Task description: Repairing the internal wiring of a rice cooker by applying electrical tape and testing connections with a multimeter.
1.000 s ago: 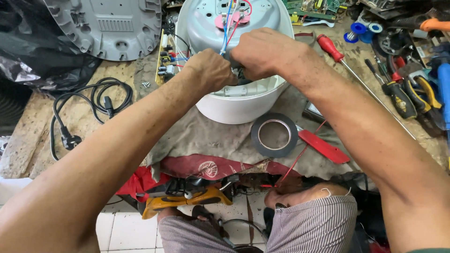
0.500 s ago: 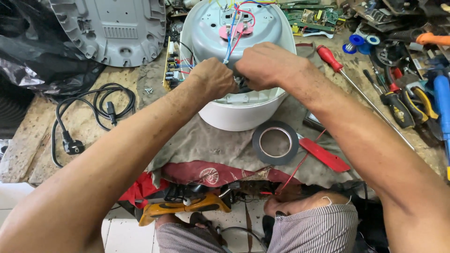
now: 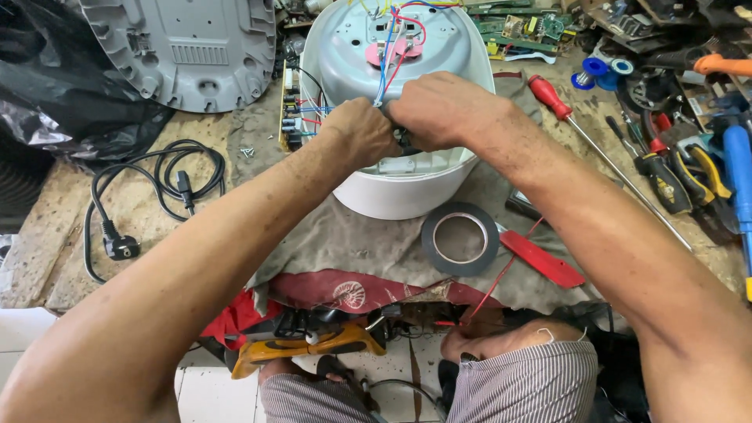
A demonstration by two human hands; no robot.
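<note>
Bare forearms, no sleeves, grey striped shorts (image 3: pixel 517 384)

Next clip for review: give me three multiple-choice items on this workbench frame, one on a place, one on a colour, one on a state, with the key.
1. Where does the roll of black tape lie?
A. on the cloth in front of the white appliance
B. on the grey cover
C. on the floor

2. What colour is the handle of the long screwdriver?
A. green
B. red
C. white

3. How is the black power cord?
A. plugged into the appliance
B. held in a hand
C. lying loose and coiled on the bench

Key: 1 A, the tape rests on the cloth just before the white appliance. 2 B, the handle is red. 3 C, its plug lies free, while left hand and right hand work at the appliance.
</note>
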